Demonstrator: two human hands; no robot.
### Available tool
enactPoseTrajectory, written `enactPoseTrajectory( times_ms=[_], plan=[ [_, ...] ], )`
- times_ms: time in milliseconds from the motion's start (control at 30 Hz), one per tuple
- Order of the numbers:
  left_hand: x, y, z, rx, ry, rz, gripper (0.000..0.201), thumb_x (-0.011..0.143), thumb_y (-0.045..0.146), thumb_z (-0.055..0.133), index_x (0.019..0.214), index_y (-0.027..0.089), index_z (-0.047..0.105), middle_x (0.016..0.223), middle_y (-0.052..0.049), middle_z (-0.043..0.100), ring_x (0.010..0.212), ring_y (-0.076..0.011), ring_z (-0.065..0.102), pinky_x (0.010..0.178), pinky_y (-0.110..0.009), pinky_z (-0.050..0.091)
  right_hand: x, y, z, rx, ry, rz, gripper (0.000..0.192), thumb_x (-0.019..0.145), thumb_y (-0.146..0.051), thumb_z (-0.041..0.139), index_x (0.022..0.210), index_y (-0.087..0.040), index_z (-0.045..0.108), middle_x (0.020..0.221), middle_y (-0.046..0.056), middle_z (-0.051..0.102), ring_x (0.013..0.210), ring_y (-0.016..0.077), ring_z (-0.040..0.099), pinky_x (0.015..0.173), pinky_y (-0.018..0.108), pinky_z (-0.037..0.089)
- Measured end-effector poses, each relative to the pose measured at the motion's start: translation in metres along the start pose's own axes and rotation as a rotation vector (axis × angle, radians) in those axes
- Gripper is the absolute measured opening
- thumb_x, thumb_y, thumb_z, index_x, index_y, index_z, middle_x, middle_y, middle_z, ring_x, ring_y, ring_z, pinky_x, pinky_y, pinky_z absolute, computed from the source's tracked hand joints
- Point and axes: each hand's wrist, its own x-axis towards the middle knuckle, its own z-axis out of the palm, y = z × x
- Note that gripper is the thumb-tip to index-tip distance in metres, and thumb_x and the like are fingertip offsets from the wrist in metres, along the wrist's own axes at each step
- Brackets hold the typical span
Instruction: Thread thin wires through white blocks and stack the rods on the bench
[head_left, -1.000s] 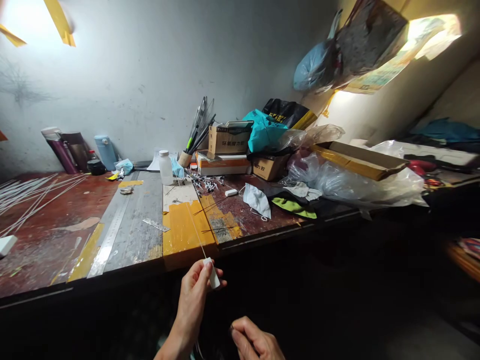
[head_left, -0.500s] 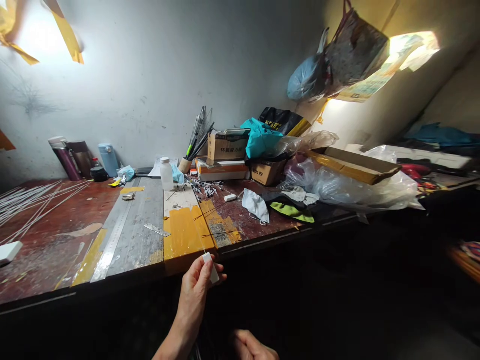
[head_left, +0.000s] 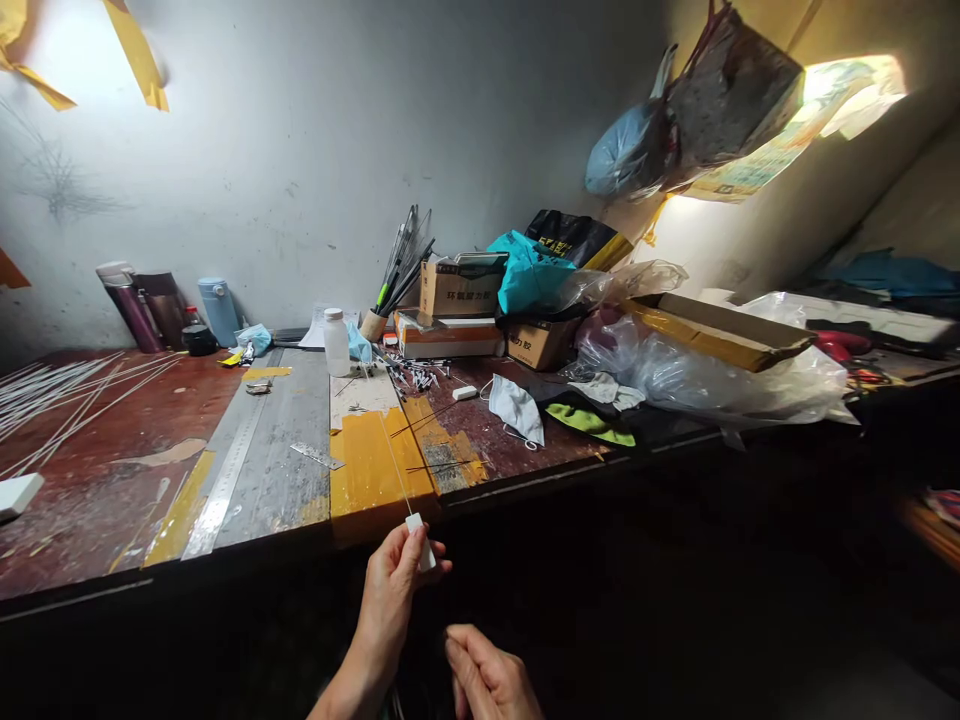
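Far L: white rods [head_left: 64, 395] on tabletop [head_left: 75, 530], then metal ruler [head_left: 229, 480]. L hand [head_left: 392, 575], near tabletop's front edge, pinches white block [head_left: 427, 556] btwn thumb & fingers; block's under thumb tip, ends showing, thin stick [head_left: 397, 465] running up from its top. R hand [head_left: 491, 675] lower, apart from block, fingers curled together; can't tell if anything's inside.
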Motion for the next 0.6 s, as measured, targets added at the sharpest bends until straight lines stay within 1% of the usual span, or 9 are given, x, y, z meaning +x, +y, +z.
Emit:
enactPoseTrajectory(
  times_ms=[167, 267, 333, 400, 500, 533, 600],
  plan=[
    [0.001, -0.005, -0.001, 0.021, 0.001, -0.013, 0.047, 0.067, 0.056, 0.074, 0.082, 0.012, 0.064, 0.072, -0.005, 0.068, 0.063, -0.0201, 0.067, 0.063, -0.03, 0.053, 0.011, -0.015, -0.002, 0.012, -0.013, -0.004, 0.049, 0.095, -0.056, 0.03, 0.074, -0.018, 0.052, 0.051, -0.005, 0.041, 0.05, 0.0107, 0.04, 0.053, 0.023, 0.032],
    [-0.002, -0.01, 0.0, 0.07, -0.022, -0.014, 0.043, 0.071, 0.056, 0.071, 0.076, 0.014, 0.061, 0.069, -0.005, 0.067, 0.063, -0.0203, 0.066, 0.058, -0.026, 0.05, 0.02, -0.023, -0.005, 0.019, 0.025, -0.012, 0.045, 0.096, -0.051, 0.032, 0.069, -0.019, 0.048, 0.055, -0.004, 0.04, 0.051, 0.0106, 0.039, 0.052, 0.023, 0.032],
    [-0.003, -0.012, 0.001, 0.1, -0.011, 0.003, 0.042, 0.073, 0.055, 0.07, 0.074, 0.015, 0.06, 0.069, -0.005, 0.067, 0.062, -0.0202, 0.066, 0.055, -0.025, 0.048, 0.025, -0.026, -0.007, 0.024, 0.029, -0.024, 0.044, 0.096, -0.049, 0.033, 0.066, -0.019, 0.046, 0.055, -0.004, 0.041, 0.052, 0.0104, 0.039, 0.051, 0.023, 0.032],
    [-0.002, -0.013, 0.0, 0.118, 0.015, 0.025, 0.041, 0.073, 0.055, 0.069, 0.074, 0.014, 0.061, 0.069, -0.005, 0.067, 0.062, -0.0191, 0.064, 0.055, -0.024, 0.047, 0.028, -0.028, -0.008, 0.043, 0.008, -0.011, 0.038, 0.095, -0.046, 0.039, 0.071, -0.018, 0.051, 0.057, -0.004, 0.045, 0.052, 0.0103, 0.04, 0.051, 0.022, 0.032],
    [0.001, -0.012, -0.002, 0.129, 0.031, 0.042, 0.04, 0.074, 0.053, 0.07, 0.074, 0.014, 0.062, 0.07, -0.005, 0.067, 0.061, -0.0176, 0.062, 0.057, -0.024, 0.047, 0.031, -0.03, -0.007, 0.054, 0.011, 0.008, 0.024, 0.09, -0.041, 0.05, 0.085, -0.019, 0.058, 0.073, -0.001, 0.057, 0.055, 0.0098, 0.042, 0.05, 0.021, 0.033],
    [0.002, -0.011, -0.003, 0.118, 0.03, 0.036, 0.04, 0.073, 0.052, 0.07, 0.075, 0.014, 0.062, 0.07, -0.005, 0.067, 0.061, -0.0177, 0.062, 0.057, -0.024, 0.048, 0.031, -0.03, -0.007, 0.049, 0.022, 0.006, 0.023, 0.09, -0.039, 0.051, 0.087, -0.019, 0.059, 0.076, 0.0, 0.059, 0.055, 0.0096, 0.042, 0.05, 0.02, 0.033],
    [0.003, -0.01, -0.004, 0.077, 0.024, 0.008, 0.04, 0.072, 0.053, 0.071, 0.078, 0.014, 0.062, 0.07, -0.004, 0.067, 0.06, -0.0185, 0.063, 0.058, -0.026, 0.05, 0.03, -0.03, -0.007, 0.03, 0.038, 0.01, 0.027, 0.091, -0.04, 0.047, 0.082, -0.018, 0.059, 0.071, 0.0, 0.057, 0.054, 0.0094, 0.042, 0.05, 0.02, 0.032]
  ],
)
